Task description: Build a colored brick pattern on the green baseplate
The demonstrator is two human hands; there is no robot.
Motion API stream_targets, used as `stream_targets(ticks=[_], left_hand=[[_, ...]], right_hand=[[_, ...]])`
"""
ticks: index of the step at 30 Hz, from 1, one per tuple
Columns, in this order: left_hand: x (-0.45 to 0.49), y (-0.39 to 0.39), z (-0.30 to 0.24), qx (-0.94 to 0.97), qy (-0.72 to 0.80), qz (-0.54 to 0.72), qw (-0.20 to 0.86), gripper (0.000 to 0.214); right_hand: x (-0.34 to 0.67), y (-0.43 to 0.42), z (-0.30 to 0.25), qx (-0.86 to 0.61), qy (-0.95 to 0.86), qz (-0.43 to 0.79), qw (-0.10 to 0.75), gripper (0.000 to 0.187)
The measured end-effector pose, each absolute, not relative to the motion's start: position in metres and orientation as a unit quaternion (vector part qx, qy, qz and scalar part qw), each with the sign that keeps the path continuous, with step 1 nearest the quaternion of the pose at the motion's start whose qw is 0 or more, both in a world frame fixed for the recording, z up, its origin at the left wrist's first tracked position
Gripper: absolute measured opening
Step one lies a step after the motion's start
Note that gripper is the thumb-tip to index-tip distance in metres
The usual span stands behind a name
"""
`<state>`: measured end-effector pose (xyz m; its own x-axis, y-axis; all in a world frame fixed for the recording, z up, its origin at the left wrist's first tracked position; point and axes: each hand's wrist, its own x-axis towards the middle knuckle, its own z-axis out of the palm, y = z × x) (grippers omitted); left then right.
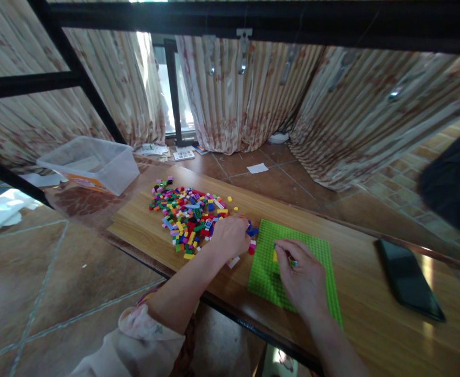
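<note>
Sleeve: pale, soft cloth (151, 335), gathered in loose folds around my left forearm, closest to the lens.
Left grip: my left hand (232, 238) is at the right-hand side of the brick pile, fingers curled downward; the fingertips are hidden, so I cannot tell whether a brick is grasped.
Right grip: my right hand (303, 275) is over the baseplate, thumb and forefinger drawn together; whether they pinch a piece, I cannot tell.
Yellow brick: a small yellow brick (275, 255) shows beside my right thumb, above the green sheet; contact with either not confirmed.
Brick pile: toy building bricks (186, 217), glossy and mixed in colour, spread left of the baseplate. Judged light, rigid and hard to damage, though small enough to slip; best taken by two opposite side walls, studs left free.
Baseplate: green studded sheet (265, 235), flat and four-sided, lying on the table. Judged light and stiff; best held by its edges.
Table: wood-grain top (356, 283), smooth, with a sheen at the right.
Smartphone: black slab (408, 277), rounded corners, well right of the baseplate.
Bin: translucent plastic box (122, 167), open-topped, orange label (83, 180), beyond the pile at the left.
Curtains: striped, floral fabric (245, 99), hanging in vertical pleats.
</note>
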<state>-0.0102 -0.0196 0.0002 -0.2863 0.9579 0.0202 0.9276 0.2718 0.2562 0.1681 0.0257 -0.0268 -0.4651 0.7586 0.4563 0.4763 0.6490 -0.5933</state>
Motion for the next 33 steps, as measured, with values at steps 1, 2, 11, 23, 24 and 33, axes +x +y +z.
stream_targets(ticks=[1,2,11,23,24,33], left_hand=[[-0.012,-0.019,0.000,0.594,0.795,0.107,0.070,0.022],[-0.014,-0.019,-0.001,0.593,0.795,0.103,0.072,0.022],[-0.020,-0.019,-0.004,0.626,0.764,0.126,0.095,0.021],[-0.019,-0.016,-0.006,0.646,0.746,0.125,0.103,0.020],[-0.021,-0.016,-0.005,0.643,0.746,0.137,0.105,0.019],[-0.010,-0.011,0.002,0.591,0.609,0.429,0.309,0.019]], right_hand=[[0.169,0.026,-0.027,-0.371,-0.833,0.196,0.360,0.024],[0.169,0.026,-0.027,-0.370,-0.834,0.196,0.359,0.024],[0.172,0.026,-0.027,-0.368,-0.835,0.193,0.360,0.023],[0.186,0.035,-0.017,-0.381,-0.825,0.183,0.375,0.022],[0.191,0.039,-0.014,-0.393,-0.816,0.176,0.385,0.023],[0.213,0.057,-0.004,-0.496,-0.664,0.338,0.445,0.027]])
